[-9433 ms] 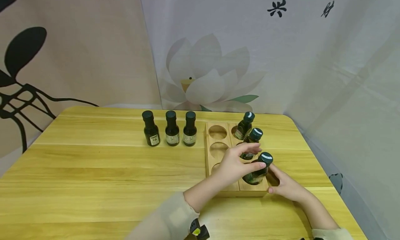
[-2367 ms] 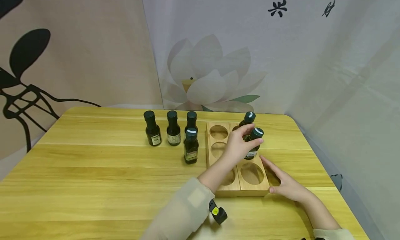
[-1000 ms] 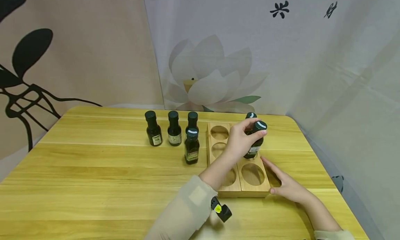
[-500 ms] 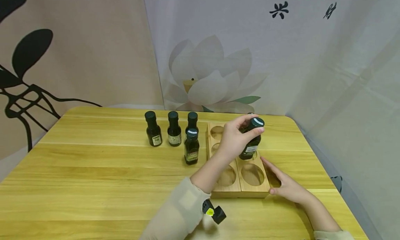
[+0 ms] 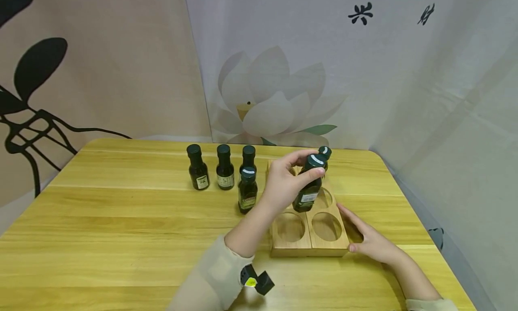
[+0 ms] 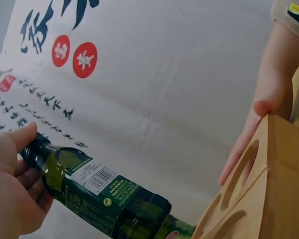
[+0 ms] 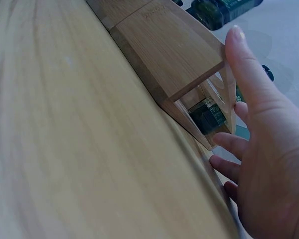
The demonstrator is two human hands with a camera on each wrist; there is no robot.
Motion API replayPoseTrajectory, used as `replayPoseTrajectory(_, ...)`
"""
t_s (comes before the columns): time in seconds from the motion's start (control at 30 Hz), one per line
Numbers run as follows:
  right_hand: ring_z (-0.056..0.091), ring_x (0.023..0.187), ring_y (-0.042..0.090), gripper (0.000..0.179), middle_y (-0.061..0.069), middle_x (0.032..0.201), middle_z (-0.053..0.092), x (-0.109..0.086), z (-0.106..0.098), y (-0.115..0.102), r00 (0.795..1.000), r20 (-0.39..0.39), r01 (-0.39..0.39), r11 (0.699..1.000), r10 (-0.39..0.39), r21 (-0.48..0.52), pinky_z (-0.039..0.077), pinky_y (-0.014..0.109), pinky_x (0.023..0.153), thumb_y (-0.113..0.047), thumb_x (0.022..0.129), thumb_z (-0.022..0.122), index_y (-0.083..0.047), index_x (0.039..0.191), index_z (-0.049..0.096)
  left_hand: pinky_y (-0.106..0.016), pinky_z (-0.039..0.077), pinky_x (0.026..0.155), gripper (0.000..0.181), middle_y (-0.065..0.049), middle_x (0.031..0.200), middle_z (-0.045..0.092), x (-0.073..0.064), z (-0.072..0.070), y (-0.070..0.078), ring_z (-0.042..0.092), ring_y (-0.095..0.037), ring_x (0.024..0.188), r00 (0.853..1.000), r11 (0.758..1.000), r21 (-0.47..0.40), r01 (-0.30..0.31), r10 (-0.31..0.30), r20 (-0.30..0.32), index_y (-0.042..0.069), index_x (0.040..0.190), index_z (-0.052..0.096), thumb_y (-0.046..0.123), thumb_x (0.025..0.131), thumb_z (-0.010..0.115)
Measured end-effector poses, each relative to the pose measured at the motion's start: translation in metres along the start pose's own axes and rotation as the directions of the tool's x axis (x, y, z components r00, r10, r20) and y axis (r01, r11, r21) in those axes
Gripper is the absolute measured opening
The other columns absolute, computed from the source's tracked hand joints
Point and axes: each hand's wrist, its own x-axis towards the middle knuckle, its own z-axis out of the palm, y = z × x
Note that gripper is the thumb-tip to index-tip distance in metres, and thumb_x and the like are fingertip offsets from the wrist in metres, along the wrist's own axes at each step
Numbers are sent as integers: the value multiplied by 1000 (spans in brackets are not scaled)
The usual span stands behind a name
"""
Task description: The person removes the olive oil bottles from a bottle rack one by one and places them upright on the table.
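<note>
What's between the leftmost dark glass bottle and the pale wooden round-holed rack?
In the head view, a middle dark glass bottle, then a rear dark glass bottle partly behind a front dark glass bottle.

Table (image 5: 121, 239), one: yellow wood-grain top, rounded far corners. Far hanging (image 5: 275, 14), pale cloth: printed white lotus (image 5: 271, 86), green leaf (image 5: 321, 128); dark brush characters (image 5: 360, 14), upper right. Left hanging (image 5: 121, 63), beige: black leaf-and-stem print (image 5: 40, 68). Right-hand cloth (image 5: 461, 108): greyish, creased. Red roundels (image 6: 78, 67), white-lettered, in left wrist view. Light: soft.
</note>
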Motion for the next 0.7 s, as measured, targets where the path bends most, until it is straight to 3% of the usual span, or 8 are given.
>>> replayPoseTrajectory(0.13,18,140,8,93,2,157,21,0,0,0,1000,-1,2,1000,-2,4,13,13,103,-57,85,63,-21,155,14,-32,50,71,33,-3,89,67,-5,-10,4,60,-11,84,1000,1000,1,-23,23,4,6,114,69,10,82,77)
replayPoseTrajectory(0.23,17,140,7,93,1,157,20,0,0,0,1000,-3,-7,1000,7,2,13,15,104,-57,85,63,-19,155,14,-31,51,72,34,-4,89,66,-9,-19,4,59,-11,84,1000,1000,2,4,-4,0,6,115,69,9,82,77)
replayPoseTrajectory(0.27,17,140,7,93,1,157,20,-1,0,1,1000,-3,-11,1000,11,0,14,18,105,-57,85,63,-20,155,14,-32,51,73,35,-4,89,66,-10,-22,4,60,-12,84,1000,1000,5,12,-12,-2,7,115,69,10,81,77)
replayPoseTrajectory(0.37,16,140,6,95,3,157,19,-1,0,2,1000,-5,-12,1000,12,-4,14,44,110,-57,85,63,-19,155,13,-30,49,71,34,-4,90,66,-15,-30,3,59,-14,85,999,999,5,31,-31,-5,6,115,69,10,82,77)
replayPoseTrajectory(0.5,15,139,5,96,5,158,18,-1,-1,4,1000,-9,-9,1000,9,3,9,72,98,-57,84,64,-17,155,13,-30,47,72,33,-4,90,66,-19,-40,4,59,-16,85,1000,1000,14,22,-22,-9,5,114,69,9,82,77)
replayPoseTrajectory(0.7,14,139,7,97,6,158,17,-1,-1,4,1000,-8,-22,1000,22,11,8,74,97,-57,84,65,-16,155,13,-29,49,79,33,-7,89,66,-25,-55,9,61,-19,86,1000,1000,1,6,-6,-29,1,113,68,2,81,76)
